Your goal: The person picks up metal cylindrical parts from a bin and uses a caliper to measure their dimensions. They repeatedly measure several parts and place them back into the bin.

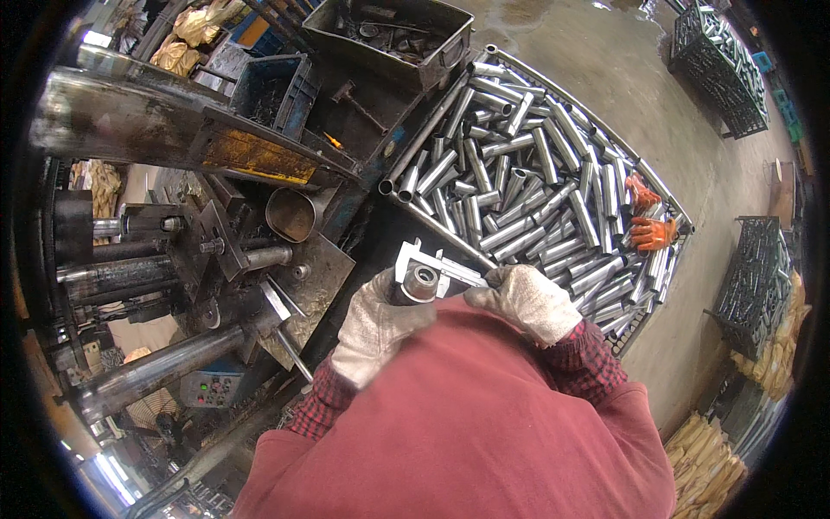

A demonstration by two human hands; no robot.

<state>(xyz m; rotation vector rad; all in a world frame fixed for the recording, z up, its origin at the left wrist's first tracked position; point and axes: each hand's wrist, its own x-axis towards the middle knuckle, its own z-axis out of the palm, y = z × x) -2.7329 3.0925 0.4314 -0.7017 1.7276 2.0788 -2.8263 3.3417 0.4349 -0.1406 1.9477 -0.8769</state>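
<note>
My left hand [372, 327], in a whitish work glove, is closed round a short metal tube [421, 282] whose round open end faces up. The jaws of a silver vernier caliper [460, 272] sit at that tube end; whether both touch it I cannot tell. My right hand [529, 303], gloved too, is closed on the far end of the caliper's beam. Both hands are close in front of my red apron [484, 406]. Beyond them stands a large metal-framed bin heaped with cut steel tubes [527, 173].
To the left is a heavy machine with thick steel columns [130, 268] and a control panel [212, 389]. A hammer [359, 105] lies near a grey scrap bin [389, 43]. Orange gloves [650, 232] rest on the tubes. Black crates [748, 285] stand on the floor at right.
</note>
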